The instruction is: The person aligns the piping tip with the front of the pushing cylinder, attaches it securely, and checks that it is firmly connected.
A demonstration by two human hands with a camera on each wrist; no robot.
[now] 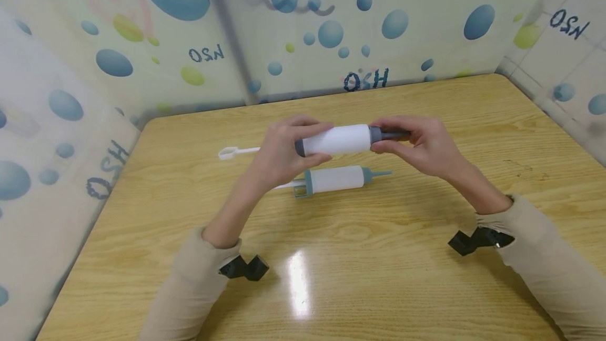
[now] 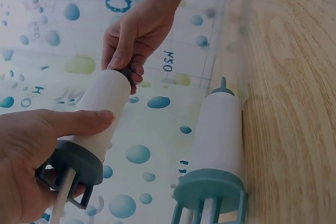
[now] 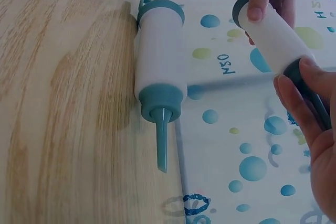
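Observation:
Above the table, my left hand (image 1: 284, 147) grips a large plastic syringe (image 1: 337, 140) with a white barrel, around its dark-capped rear end. Its white plunger rod sticks out leftward and ends in a ring (image 1: 229, 153). At the other end, my right hand (image 1: 426, 145) pinches the dark nozzle cap (image 3: 295, 70), thumb on one side and fingers on the other. In the right wrist view the long nozzle runs back along the palm. A second syringe (image 1: 337, 179), white with teal ends, lies on the table just nearer to me; its plunger is partly hidden behind my left forearm.
The wooden table (image 1: 379, 278) meets a wall (image 1: 312, 62) printed with blue and green bubbles along its far edge. Patterned walls also stand at left and right. Black wrist cameras (image 1: 243, 268) sit on both beige sleeves (image 1: 535, 241).

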